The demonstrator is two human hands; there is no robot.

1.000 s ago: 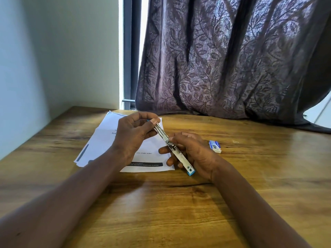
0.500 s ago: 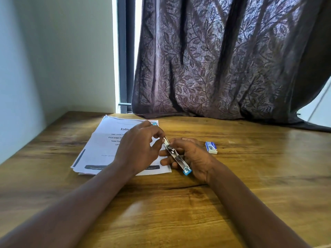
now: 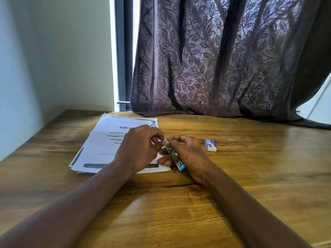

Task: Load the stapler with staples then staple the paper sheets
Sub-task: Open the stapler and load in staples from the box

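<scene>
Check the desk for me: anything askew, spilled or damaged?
Mostly tidy. The paper sheets are fanned unevenly at the near edge, not squared for stapling. The staple box lies closed to the right; one loose staple-like bit sits past it. Nothing looks damaged.

Both bare forearms are extended forward and angled inward until the hands nearly meet. The left hand (image 3: 138,147) is held knuckles-up, its fingertips (image 3: 158,136) pinched together. The right hand (image 3: 189,154) is curled, palm turned leftward, fingers closed in a grip.

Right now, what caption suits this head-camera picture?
Both hands, left hand and right hand, work a stapler beside paper sheets on a wooden table.
</scene>
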